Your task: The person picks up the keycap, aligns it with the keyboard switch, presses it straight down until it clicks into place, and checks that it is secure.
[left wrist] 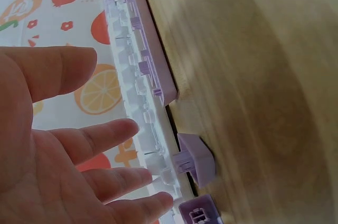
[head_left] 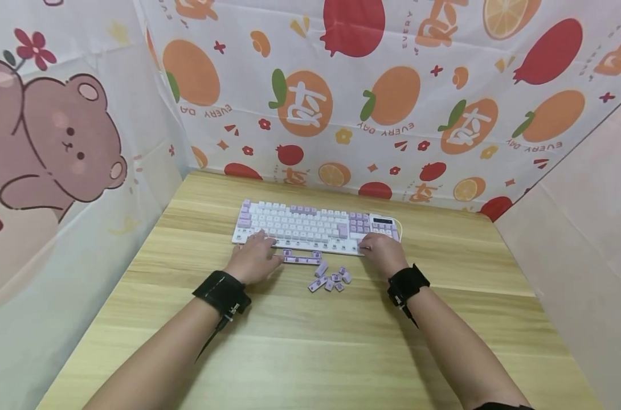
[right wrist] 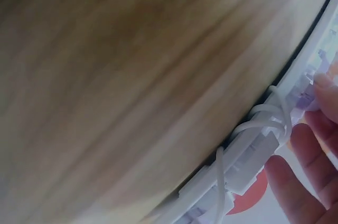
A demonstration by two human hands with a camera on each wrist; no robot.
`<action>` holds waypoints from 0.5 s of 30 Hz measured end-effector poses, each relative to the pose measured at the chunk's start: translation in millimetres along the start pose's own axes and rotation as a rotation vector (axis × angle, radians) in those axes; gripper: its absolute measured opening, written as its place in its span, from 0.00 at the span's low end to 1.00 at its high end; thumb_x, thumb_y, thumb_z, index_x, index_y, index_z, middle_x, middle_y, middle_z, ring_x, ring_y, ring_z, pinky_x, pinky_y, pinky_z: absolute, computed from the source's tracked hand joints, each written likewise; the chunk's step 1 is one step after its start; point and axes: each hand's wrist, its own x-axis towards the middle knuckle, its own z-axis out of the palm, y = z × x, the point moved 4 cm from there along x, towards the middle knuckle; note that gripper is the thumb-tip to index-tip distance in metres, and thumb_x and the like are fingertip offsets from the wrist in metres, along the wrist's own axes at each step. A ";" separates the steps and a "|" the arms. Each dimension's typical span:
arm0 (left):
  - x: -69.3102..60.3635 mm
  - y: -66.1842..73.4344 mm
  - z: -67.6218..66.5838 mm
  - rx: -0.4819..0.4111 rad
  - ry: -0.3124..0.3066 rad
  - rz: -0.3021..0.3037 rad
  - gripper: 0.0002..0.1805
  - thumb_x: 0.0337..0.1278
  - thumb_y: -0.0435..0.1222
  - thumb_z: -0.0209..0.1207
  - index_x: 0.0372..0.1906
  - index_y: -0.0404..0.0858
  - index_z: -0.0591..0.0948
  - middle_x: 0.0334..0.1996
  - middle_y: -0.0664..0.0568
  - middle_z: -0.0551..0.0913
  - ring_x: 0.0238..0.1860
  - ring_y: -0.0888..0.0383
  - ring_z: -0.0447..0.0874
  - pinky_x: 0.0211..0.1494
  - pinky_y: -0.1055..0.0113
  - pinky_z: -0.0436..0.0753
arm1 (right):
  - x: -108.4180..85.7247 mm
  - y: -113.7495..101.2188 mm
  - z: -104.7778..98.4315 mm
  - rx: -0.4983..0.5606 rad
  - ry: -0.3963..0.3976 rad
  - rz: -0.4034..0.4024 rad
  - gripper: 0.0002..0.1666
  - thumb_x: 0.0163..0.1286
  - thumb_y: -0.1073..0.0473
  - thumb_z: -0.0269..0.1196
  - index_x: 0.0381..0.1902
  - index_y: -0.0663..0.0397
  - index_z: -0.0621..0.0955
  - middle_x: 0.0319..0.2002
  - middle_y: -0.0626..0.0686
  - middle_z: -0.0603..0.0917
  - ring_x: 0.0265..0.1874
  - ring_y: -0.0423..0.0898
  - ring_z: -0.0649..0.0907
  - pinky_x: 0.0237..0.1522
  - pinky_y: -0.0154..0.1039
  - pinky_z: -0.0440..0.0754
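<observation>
A white and purple keyboard [head_left: 300, 223] lies across the table; its front row shows bare switches. My left hand [head_left: 254, 257] is at its front left edge, fingers spread and loosely extended; in the left wrist view the left hand [left wrist: 58, 145] holds nothing. Just right of it, an upturned purple spacebar keycap [head_left: 302, 261] lies along the keyboard's front, with small keycaps [head_left: 287, 252] beside it. My right hand [head_left: 384, 251] is at the front right of the keyboard. In the right wrist view, its thumb and forefinger pinch a purple keycap [right wrist: 305, 98], partly hidden by the fingers.
Several loose purple keycaps [head_left: 329, 279] lie in a cluster in front of the keyboard, between the hands. A white cable [head_left: 400, 228] loops at the keyboard's right end. Behind the wooden table [head_left: 300, 353] hangs a fruit-print cloth [head_left: 310, 108].
</observation>
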 end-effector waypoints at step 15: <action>-1.7 -2.5 4.6 0.004 -0.006 -0.002 0.32 0.66 0.50 0.55 0.67 0.34 0.72 0.75 0.31 0.54 0.75 0.31 0.50 0.67 0.26 0.52 | -4.8 3.3 0.4 0.003 0.011 0.001 0.06 0.61 0.61 0.71 0.37 0.50 0.90 0.37 0.49 0.89 0.39 0.46 0.87 0.44 0.43 0.84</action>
